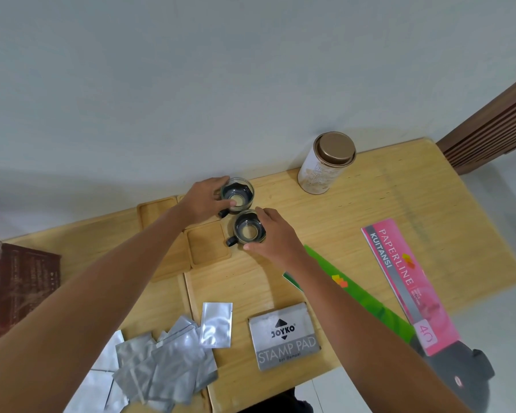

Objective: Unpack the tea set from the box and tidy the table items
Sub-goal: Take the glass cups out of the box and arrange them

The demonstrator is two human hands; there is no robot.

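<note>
Nearest us lay foil sachets (164, 362) and a Joyko stamp pad (283, 335) on the wooden table (370, 204). Farther out, our right hand (276, 234) gripped the near glass cup (248, 228) by its rim, just beside a wooden coaster (206, 245). Our left hand (204, 201) clasped the far glass cup (237, 194). Beyond stood a tin canister (325, 162), upright by the wall.

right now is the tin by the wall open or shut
Shut: the tin stands upright at the table's far edge with its bronze lid seated on top.
</note>
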